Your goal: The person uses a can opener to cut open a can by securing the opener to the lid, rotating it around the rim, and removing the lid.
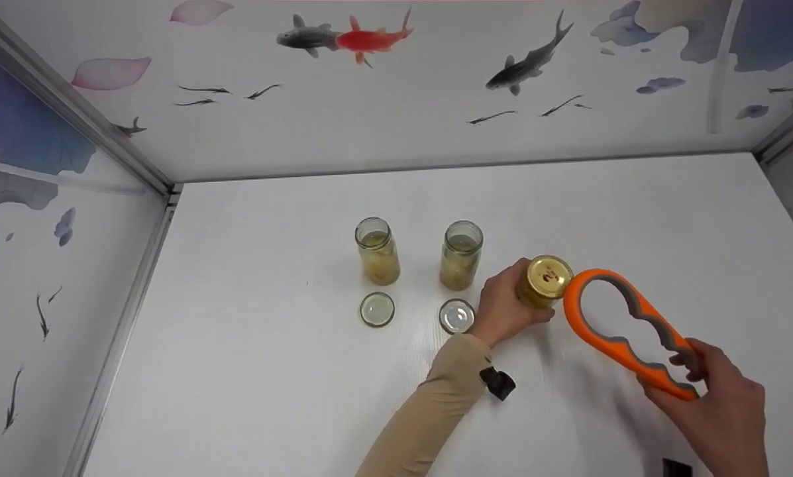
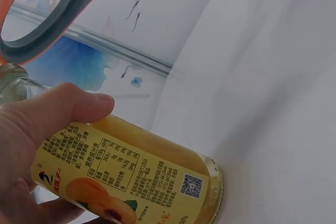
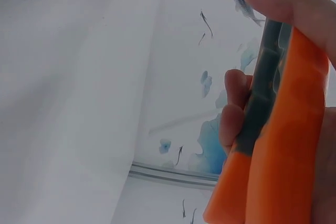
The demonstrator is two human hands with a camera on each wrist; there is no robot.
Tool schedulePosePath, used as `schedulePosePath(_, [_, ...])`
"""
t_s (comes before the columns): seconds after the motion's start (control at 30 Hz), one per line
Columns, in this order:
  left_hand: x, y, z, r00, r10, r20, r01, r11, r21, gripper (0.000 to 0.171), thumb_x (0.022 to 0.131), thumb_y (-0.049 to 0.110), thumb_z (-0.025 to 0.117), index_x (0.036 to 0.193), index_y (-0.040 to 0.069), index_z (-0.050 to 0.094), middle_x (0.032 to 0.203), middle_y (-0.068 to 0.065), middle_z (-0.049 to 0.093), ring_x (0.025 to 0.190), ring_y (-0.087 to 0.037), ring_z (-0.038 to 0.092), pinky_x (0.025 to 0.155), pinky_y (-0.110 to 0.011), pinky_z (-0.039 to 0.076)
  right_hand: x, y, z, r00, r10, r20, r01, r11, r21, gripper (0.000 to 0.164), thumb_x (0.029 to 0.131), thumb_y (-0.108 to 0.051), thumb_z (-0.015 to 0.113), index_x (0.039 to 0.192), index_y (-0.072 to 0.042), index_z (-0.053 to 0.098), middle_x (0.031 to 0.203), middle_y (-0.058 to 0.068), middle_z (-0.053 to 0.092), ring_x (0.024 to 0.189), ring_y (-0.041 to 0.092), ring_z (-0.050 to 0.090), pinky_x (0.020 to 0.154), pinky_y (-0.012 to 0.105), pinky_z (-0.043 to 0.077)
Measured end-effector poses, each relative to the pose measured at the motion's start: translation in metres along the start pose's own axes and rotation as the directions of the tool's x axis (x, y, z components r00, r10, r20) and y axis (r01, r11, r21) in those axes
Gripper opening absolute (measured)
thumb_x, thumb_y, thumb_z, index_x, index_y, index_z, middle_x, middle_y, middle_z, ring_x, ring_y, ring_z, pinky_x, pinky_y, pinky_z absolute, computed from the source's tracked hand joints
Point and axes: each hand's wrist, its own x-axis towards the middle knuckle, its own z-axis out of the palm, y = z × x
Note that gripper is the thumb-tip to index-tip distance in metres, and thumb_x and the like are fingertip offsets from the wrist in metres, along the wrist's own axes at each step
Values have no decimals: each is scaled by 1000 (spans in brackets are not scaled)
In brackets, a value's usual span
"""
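My left hand grips a glass jar with a gold lid; its yellow label shows a printed apricot in the left wrist view. The thumb lies along the jar's side. In my right hand are the handles of an orange jar opener with a grey scalloped lining. The opener's looped end comes right up to the lid's right edge in the head view. Fingers and thumb of the right hand wrap both handles in the right wrist view.
Two uncovered jars of yellowish contents, a left jar and a right jar, stand on the white table. A loose lid lies before the left one, another lid by my left wrist. Printed panels border the table.
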Motion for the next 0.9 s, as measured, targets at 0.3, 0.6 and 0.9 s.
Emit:
schedulePosePath(0.3, [-12, 0, -4, 996, 90, -18, -90, 996, 13, 57, 66, 8, 87, 116, 17, 62, 106, 10, 63, 99, -3, 55, 89, -19, 42, 14, -16, -5, 987, -149, -57, 152, 987, 52, 67, 52, 4, 88, 112, 7, 59, 86, 18, 66, 75, 3, 39, 69, 37, 29])
schedulePosePath(0.6, [-29, 5, -5, 998, 57, -17, -57, 998, -5, 53, 65, 9, 86, 112, 14, 61, 99, 11, 62, 92, -2, 55, 85, -18, 43, 28, -42, 4, 954, -295, -53, 298, 952, 71, 68, 49, 7, 89, 110, 9, 58, 86, 20, 64, 74, 26, 48, 67, 46, 30])
schedulePosePath(0.9, [-36, 13, -13, 993, 105, 52, -111, 984, 136, 46, 66, 9, 81, 106, 19, 62, 96, 16, 61, 87, 2, 53, 76, -14, 42, 37, -59, 5, 919, -393, -21, 394, 916, 75, 63, 53, 4, 86, 110, 4, 60, 82, 11, 58, 73, 19, 43, 71, 48, 30])
